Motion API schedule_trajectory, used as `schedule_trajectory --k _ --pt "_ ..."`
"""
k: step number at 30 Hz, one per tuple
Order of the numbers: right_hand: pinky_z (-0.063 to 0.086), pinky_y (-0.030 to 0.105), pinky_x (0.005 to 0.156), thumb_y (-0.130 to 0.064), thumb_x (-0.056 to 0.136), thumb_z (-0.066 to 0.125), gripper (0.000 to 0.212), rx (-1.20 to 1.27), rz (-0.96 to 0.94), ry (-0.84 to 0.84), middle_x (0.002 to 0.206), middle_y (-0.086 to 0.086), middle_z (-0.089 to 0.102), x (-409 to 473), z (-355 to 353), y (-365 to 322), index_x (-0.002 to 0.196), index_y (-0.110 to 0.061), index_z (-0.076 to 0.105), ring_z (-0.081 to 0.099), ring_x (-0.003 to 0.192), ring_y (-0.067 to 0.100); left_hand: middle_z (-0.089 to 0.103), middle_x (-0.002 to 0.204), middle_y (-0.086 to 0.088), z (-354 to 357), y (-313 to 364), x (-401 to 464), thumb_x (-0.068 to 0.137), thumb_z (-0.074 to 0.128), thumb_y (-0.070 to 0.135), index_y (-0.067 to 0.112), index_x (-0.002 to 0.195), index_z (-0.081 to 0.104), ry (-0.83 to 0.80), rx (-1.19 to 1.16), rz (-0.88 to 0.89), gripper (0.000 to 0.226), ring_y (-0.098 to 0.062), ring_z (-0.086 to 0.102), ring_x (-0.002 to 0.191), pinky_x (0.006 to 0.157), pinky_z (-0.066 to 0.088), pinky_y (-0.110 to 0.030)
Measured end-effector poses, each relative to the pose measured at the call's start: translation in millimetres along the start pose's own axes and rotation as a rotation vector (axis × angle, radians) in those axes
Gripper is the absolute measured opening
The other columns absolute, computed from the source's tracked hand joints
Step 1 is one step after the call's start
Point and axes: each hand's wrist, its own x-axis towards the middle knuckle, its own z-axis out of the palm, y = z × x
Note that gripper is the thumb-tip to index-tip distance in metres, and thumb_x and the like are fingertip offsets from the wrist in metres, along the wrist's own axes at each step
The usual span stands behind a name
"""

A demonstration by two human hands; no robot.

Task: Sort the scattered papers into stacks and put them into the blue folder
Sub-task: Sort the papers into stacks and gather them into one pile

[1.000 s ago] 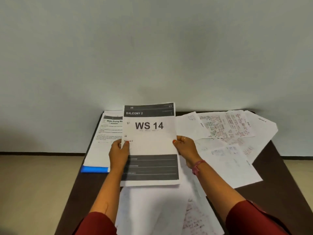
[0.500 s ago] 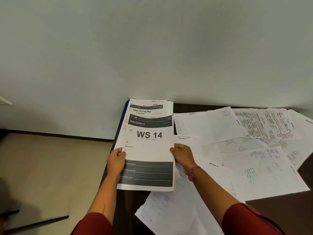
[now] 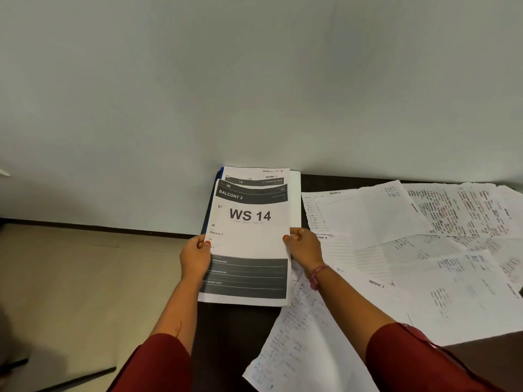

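The left hand [image 3: 195,257] and right hand [image 3: 304,246] pinch opposite edges of the "WS 14" sheet [image 3: 249,241], apparently squaring it onto the printed stack [image 3: 294,199] beneath, atop the blue folder [image 3: 219,176]; handwritten papers [image 3: 424,250] lie scattered right of both hands.

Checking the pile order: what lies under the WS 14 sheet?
Under the WS 14 sheet, held by left hand and right hand, another printed sheet peeks out on top, the blue folder edging it. Anything else beneath is covered.
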Motion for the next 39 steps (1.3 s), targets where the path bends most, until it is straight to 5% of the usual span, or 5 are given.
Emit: schedule_trajectory --k 19,23,28,34,39 --pt "0.049 0.027 0.085 -0.014 0.096 0.048 0.032 -0.098 -0.070 0.049 0.125 0.009 0.061 15 -5 10 0.127 -0.007 0.054 0.059 0.083 0.013 0.050 0.131 -0.020 12 -6 32 0.095 0.058 0.020 0.003 0.133 0.049 0.119 0.145 0.041 0.042 -0.033 0.051 0.117 0.096 0.047 -0.046" --pt "0.044 0.021 0.088 -0.017 0.098 0.049 0.027 -0.110 -0.155 0.107 0.126 0.005 0.060 9 -34 23 0.123 -0.010 0.057 0.056 0.102 0.014 0.045 0.134 -0.017 23 6 14 0.092 0.062 0.023 0.007 0.131 0.051 0.183 0.152 0.195 0.044 -0.033 0.049 0.120 0.097 0.048 -0.048" --pt "0.051 0.020 0.074 -0.020 0.097 0.054 0.022 -0.102 -0.194 0.184 0.113 0.000 0.065 -11 -82 55 0.117 -0.014 0.061 0.063 0.082 0.013 0.044 0.134 -0.015 53 29 -27 0.092 0.061 0.019 0.006 0.130 0.052 0.102 0.082 0.370 0.040 -0.029 0.045 0.123 0.100 0.045 -0.045" --pt "0.041 0.015 0.075 -0.015 0.096 0.055 0.023 -0.135 -0.140 0.283 0.110 0.003 0.064 -47 -135 109 0.118 -0.010 0.062 0.059 0.093 0.014 0.049 0.123 -0.009 90 26 -81 0.090 0.061 0.013 0.008 0.123 0.056 -0.012 0.120 0.563 0.034 -0.013 0.042 0.110 0.098 0.046 -0.043" --pt "0.042 0.028 0.089 -0.007 0.091 0.060 0.031 -0.245 -0.047 0.334 0.113 0.009 0.061 -72 -155 154 0.121 -0.005 0.061 0.056 0.099 0.019 0.040 0.143 -0.007 120 0 -141 0.096 0.053 0.027 0.011 0.141 0.040 -0.418 0.398 0.689 0.050 -0.019 0.039 0.131 0.115 0.030 -0.043"
